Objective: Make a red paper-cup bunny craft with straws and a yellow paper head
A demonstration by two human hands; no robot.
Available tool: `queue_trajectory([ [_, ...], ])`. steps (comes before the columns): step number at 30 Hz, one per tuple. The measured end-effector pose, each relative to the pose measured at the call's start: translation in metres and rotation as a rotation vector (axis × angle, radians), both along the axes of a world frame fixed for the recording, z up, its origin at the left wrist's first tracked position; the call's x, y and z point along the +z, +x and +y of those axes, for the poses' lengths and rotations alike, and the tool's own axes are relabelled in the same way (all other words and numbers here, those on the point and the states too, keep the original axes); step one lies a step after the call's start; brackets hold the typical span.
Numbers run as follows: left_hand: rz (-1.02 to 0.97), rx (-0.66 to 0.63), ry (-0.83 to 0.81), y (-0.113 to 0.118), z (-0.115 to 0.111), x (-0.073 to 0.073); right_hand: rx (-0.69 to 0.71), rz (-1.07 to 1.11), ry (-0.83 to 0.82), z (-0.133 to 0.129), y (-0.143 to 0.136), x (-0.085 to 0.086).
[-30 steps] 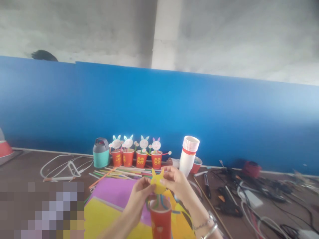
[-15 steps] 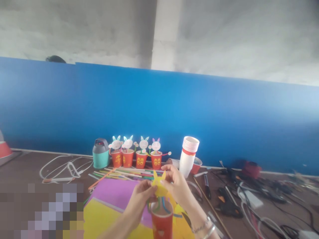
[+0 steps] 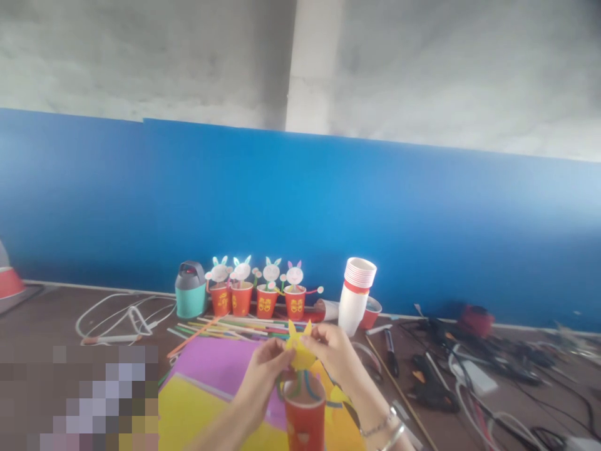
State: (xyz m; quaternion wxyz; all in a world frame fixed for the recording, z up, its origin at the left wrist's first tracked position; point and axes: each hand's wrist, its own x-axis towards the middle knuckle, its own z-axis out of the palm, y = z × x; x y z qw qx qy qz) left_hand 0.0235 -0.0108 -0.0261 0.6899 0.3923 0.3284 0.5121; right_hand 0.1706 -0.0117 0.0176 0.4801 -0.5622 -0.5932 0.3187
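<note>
Between my two hands is a yellow paper head with pointed ears point(image 3: 301, 351), above a red paper cup point(image 3: 305, 416). My left hand point(image 3: 263, 369) pinches the head's left edge with thumb and fingers. On the other side, my right hand point(image 3: 335, 354) grips its right edge near the ear. Bent blue and green strips point(image 3: 307, 383) rise from inside the cup below the head. Purple and yellow paper sheets point(image 3: 216, 363) lie under and beside the cup. The head's back is hidden from me.
Several red cups with rabbit faces point(image 3: 265, 300) stand at the back, beside a teal bottle point(image 3: 190, 294). Coloured sticks point(image 3: 235, 327) lie before them. A stack of white cups point(image 3: 354, 300) stands right of centre. Cables and a black glue gun point(image 3: 429, 382) cover the right side.
My right hand's fingers have lowered and closed in on the yellow head's right side. My left hand and the cup have hardly moved.
</note>
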Motion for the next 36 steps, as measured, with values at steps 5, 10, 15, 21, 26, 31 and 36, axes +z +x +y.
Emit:
queue_trajectory([
  [5, -0.003, -0.002, 0.026, 0.0, 0.001, 0.001, 0.029, 0.065, 0.002, -0.001, -0.004, 0.002],
  [10, -0.009, 0.025, 0.033, -0.001, -0.001, 0.003, 0.09, 0.098, -0.055, 0.002, 0.0, -0.005],
  [15, -0.043, 0.082, 0.025, -0.002, -0.003, 0.008, 0.18, 0.141, -0.097, 0.003, 0.005, -0.008],
  [21, 0.007, 0.07, 0.039, -0.003, -0.003, 0.009, 0.128, 0.009, -0.029, 0.005, 0.004, -0.012],
  [26, 0.031, 0.065, 0.058, -0.006, 0.002, 0.003, 0.144, -0.034, -0.081, 0.002, 0.002, -0.008],
  [31, 0.018, 0.074, 0.054, -0.006, 0.003, 0.002, 0.136, -0.037, -0.048, 0.0, 0.001, -0.005],
  [36, -0.047, 0.016, 0.058, -0.005, -0.002, 0.012, 0.111, 0.127, -0.043, 0.003, 0.001, -0.008],
])
